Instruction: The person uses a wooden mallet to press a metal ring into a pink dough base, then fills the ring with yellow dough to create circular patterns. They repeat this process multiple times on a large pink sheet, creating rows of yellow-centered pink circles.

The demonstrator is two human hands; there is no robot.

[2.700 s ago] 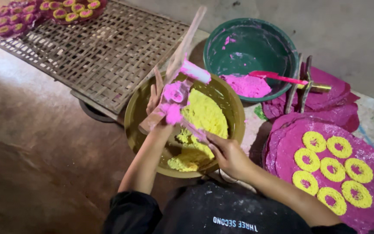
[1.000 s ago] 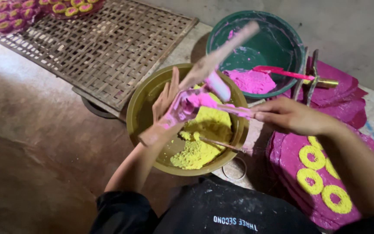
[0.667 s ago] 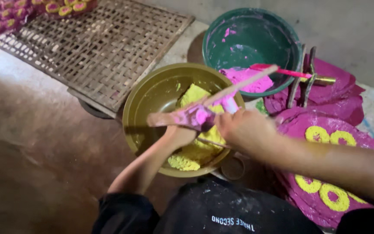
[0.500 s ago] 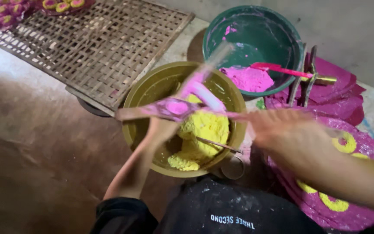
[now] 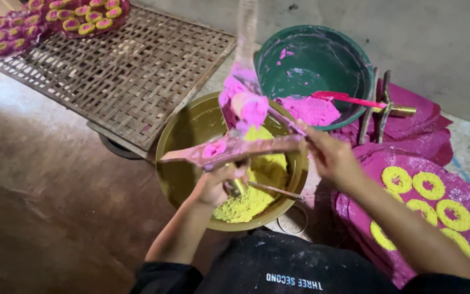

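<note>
Pink-smeared wooden stick (image 5: 229, 151) is held level over the yellow basin (image 5: 180, 163), just above the heap of yellow paste (image 5: 257, 188). A second, paler stick (image 5: 246, 38) stands up from the middle of the first and carries a lump of pink paste (image 5: 251, 109).

Left hand (image 5: 218, 182): fingers closed around the level stick from below, over the basin's near half. Right hand (image 5: 330, 158): at the basin's right rim, fingers pinched on the stick's right end; a thin metal rod (image 5: 273, 189) lies in the yellow paste below.

Step in hand, as judged: working pink paste along or off the sticks above the basin. Next move would need a steady left grip while the right draws along the wood, kept over the basin so drips land inside.

Beyond the basin's far rim: green basin (image 5: 349, 60) with pink paste and a pink spatula (image 5: 349, 99). Right of the yellow basin: a magenta disc (image 5: 354, 218) bearing yellow rings (image 5: 425, 185). Left of it: a woven bamboo tray (image 5: 121, 71), with small pink-and-yellow pieces (image 5: 77, 16) at its far edge.
</note>
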